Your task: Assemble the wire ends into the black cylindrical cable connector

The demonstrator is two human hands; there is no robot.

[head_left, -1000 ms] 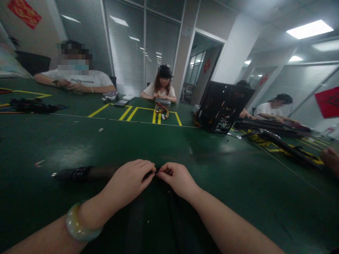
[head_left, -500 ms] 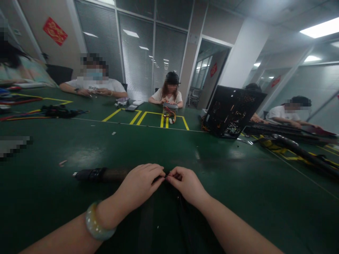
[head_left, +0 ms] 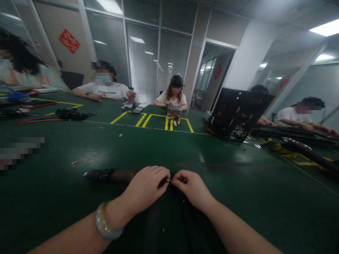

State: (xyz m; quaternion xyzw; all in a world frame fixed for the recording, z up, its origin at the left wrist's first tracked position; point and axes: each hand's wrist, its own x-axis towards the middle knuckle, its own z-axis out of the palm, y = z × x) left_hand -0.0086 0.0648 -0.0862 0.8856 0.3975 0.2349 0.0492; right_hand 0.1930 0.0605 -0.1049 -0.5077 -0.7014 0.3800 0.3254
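Near the middle of the green table [head_left: 106, 151], my left hand [head_left: 148, 183] is closed in a pinch on a tiny shiny piece [head_left: 168, 180] at its fingertips. My right hand [head_left: 194, 187] pinches just beside it, almost touching; what its fingers hold is too small to make out. Behind and left of my left hand lies a dark cylindrical tool [head_left: 106, 175] with a metal tip pointing left, its right end hidden by that hand. A dark long thing [head_left: 186, 218], hard to make out, runs below my right hand toward me.
A black computer case [head_left: 235, 114] stands at the back right, near a thick black tube [head_left: 307, 151]. Cables [head_left: 69, 114] lie at the back left. Several people sit around the table; one [head_left: 173, 95] handles a box with wires.
The whole view has shifted, so things appear farther right. A shiny piece now shows at my left fingertips. The masked person across the table has moved their hands apart.
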